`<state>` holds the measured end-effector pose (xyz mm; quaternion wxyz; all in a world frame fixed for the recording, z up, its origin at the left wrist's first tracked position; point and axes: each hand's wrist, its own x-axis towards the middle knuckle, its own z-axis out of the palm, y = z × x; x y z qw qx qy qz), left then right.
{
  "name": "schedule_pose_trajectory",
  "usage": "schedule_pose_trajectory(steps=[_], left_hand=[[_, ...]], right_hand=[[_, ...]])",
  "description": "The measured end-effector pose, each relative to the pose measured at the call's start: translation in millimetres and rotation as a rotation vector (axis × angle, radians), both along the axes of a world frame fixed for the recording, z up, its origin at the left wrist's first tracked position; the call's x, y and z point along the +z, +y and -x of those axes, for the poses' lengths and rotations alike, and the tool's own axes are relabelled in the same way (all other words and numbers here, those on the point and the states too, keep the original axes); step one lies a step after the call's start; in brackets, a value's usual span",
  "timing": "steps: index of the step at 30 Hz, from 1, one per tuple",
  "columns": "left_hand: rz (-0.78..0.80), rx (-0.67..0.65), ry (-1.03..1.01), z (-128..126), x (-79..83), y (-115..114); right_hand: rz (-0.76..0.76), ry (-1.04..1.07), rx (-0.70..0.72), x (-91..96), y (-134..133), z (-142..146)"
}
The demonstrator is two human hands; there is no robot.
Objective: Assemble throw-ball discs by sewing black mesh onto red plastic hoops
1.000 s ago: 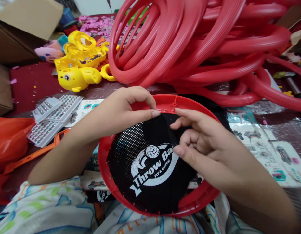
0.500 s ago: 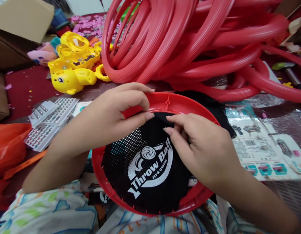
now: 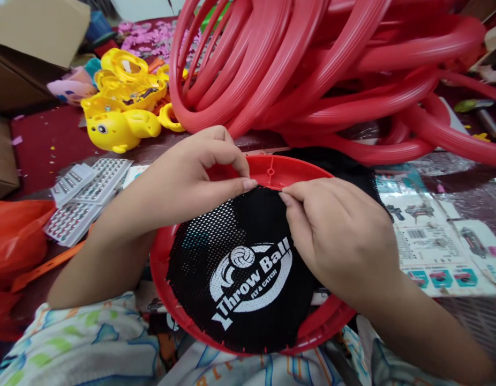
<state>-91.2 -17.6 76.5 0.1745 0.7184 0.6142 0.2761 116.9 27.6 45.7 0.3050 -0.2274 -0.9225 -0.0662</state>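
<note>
A red plastic ring (image 3: 164, 284) rests on my lap, with small pegs along its inner edge. Across it lies black mesh fabric (image 3: 268, 300) printed in white with "Throw Ball" and a ball emblem. The fabric's near and left edges sit against the ring's pegs. My left hand (image 3: 208, 171) pinches the fabric's far edge between thumb and fingers. Just to the right, my right hand (image 3: 340, 230) pinches the same edge, its fingertips by the ring's far rim. A gap shows between fabric and ring at the lower right.
Large red ribbed hoops (image 3: 320, 96) are heaped beyond the ring. Yellow toy parts (image 3: 123, 123) lie at the far left, near clear trays of small pieces (image 3: 91, 187). Black mesh (image 3: 344, 166) lies behind the ring, and printed cardboard (image 3: 428, 236) lies at right. An orange bag (image 3: 19, 236) is at left.
My right hand has moved slightly up and right, now pinching the fabric's edge. The fabric's far edge is drawn up tauter toward the ring's far rim. My left hand stays nearly in place.
</note>
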Motion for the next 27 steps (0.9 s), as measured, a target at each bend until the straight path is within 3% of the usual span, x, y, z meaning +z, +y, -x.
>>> schedule_pose_trajectory(steps=[8, 27], left_hand=[[-0.033, -0.004, -0.104, -2.9, 0.8, -2.1], [-0.061, 0.086, -0.051, -8.8, -10.0, 1.3]], right_hand=[[0.014, 0.017, -0.046, -1.8, 3.4, 2.1], [0.003, -0.044, -0.010, -5.3, 8.7, 2.4]])
